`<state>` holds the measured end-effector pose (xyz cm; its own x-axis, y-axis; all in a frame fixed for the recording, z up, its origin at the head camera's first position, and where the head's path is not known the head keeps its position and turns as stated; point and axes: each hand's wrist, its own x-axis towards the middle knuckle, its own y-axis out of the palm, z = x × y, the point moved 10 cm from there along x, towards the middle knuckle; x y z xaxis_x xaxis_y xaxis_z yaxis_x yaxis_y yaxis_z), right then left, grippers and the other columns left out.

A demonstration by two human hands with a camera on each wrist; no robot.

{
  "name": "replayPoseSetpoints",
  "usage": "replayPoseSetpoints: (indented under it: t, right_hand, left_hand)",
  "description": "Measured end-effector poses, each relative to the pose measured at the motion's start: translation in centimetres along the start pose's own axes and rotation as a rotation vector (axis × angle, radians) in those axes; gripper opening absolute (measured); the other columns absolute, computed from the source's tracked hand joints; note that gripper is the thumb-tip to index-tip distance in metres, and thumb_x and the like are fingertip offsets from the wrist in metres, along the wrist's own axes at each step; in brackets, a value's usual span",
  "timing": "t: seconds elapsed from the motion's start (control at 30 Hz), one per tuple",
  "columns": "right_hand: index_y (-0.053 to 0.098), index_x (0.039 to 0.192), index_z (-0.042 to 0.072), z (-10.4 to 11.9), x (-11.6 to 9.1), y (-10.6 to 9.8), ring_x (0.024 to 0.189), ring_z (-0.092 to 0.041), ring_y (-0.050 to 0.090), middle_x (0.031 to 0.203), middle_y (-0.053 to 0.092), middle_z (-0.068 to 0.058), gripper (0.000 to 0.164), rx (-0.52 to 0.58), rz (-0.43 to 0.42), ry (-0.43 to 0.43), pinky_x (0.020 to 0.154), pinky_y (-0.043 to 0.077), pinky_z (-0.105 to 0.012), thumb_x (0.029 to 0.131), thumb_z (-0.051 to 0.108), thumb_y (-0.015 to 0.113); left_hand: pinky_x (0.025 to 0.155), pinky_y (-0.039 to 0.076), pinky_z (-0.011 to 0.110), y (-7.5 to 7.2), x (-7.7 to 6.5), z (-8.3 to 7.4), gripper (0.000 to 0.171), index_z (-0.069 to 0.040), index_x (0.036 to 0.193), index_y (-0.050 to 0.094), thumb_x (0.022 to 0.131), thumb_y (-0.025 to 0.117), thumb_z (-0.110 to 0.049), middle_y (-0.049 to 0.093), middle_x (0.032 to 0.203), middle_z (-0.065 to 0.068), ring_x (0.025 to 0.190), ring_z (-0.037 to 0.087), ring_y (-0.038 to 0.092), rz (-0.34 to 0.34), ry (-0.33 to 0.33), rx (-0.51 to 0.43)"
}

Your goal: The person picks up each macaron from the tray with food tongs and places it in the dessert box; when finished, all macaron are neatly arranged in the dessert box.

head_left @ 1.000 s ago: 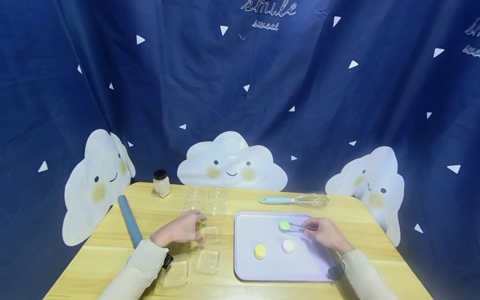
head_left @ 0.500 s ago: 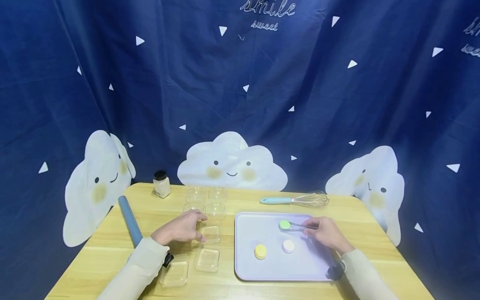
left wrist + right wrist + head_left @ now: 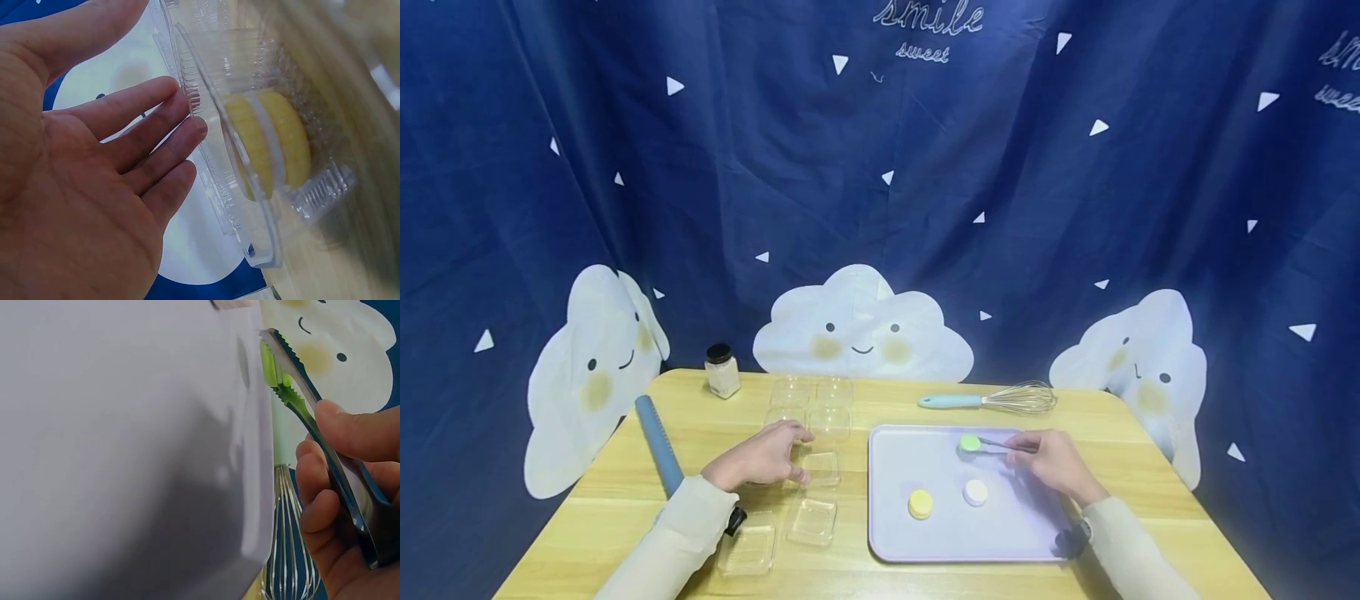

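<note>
I have the green macaron [image 3: 970, 443] between the serrated tips of the tongs [image 3: 353, 487], over the far part of the lilac tray [image 3: 940, 467]. The fingers of my right hand [image 3: 1056, 464] are closed round the tongs. I expect it to be light, with a fragile shell, so I'd squeeze gently at its sides. Compared with half a second ago, it sits slightly higher in the head view, apparently lifted; the yellow macaron [image 3: 921, 504] and pale macaron [image 3: 976, 492] on the tray stay put. Beyond the tray's left edge, my left hand [image 3: 767, 454] has its fingers nearly straight, thumb wide, beside a clear plastic box [image 3: 823, 468]. The whisk [image 3: 988, 400] lies behind the tray.
</note>
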<state>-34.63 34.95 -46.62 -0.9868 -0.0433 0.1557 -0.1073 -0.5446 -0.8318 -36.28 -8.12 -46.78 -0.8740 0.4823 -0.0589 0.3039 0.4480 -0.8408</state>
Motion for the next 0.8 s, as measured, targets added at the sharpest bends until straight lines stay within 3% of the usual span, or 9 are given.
replayPoseSetpoints:
  t: [0.2, 0.43, 0.67, 0.8]
  right_hand:
    - [0.081, 0.103, 0.017, 0.5, 0.1, -0.6, 0.101, -0.027, 0.074, 0.105, 0.08, -0.007, 0.019, -0.001, -0.033, -0.016, 0.086, 0.059, -0.039, 0.084, 0.02, 0.079]
    - [0.08, 0.104, 0.015, 1.1, 0.6, -1.6, 0.101, -0.028, 0.074, 0.106, 0.079, -0.008, 0.019, 0.026, -0.068, -0.032, 0.086, 0.06, -0.042, 0.086, 0.018, 0.078]
    - [0.079, 0.108, 0.014, 2.0, 1.0, -2.7, 0.101, -0.029, 0.074, 0.11, 0.078, -0.011, 0.021, 0.078, -0.103, -0.024, 0.075, 0.057, -0.025, 0.088, 0.021, 0.077]
    - [0.08, 0.106, 0.013, 3.2, 1.4, -3.7, 0.102, -0.03, 0.074, 0.108, 0.079, -0.01, 0.019, 0.075, -0.162, -0.056, 0.077, 0.056, -0.025, 0.088, 0.019, 0.078]
  left_hand:
    - [0.117, 0.042, 0.054, 0.1, 0.2, 0.2, 0.066, 0.001, 0.131, 0.064, 0.075, 0.089, -0.022, 0.06, 0.14, 0.018, 0.136, 0.038, 0.052, -0.003, 0.009, 0.004]
    - [0.117, 0.041, 0.054, 0.0, 0.2, 0.2, 0.066, 0.001, 0.13, 0.065, 0.074, 0.09, -0.022, 0.061, 0.14, 0.018, 0.136, 0.039, 0.051, -0.006, 0.007, 0.014]
    - [0.118, 0.04, 0.055, 0.1, 0.1, 0.1, 0.07, 0.001, 0.132, 0.063, 0.073, 0.091, -0.025, 0.059, 0.142, 0.019, 0.137, 0.039, 0.05, 0.002, 0.01, 0.019]
    - [0.117, 0.041, 0.055, 0.1, 0.0, 0.0, 0.07, 0.002, 0.132, 0.063, 0.073, 0.091, -0.024, 0.058, 0.143, 0.021, 0.137, 0.04, 0.05, 0.005, 0.017, 0.014]
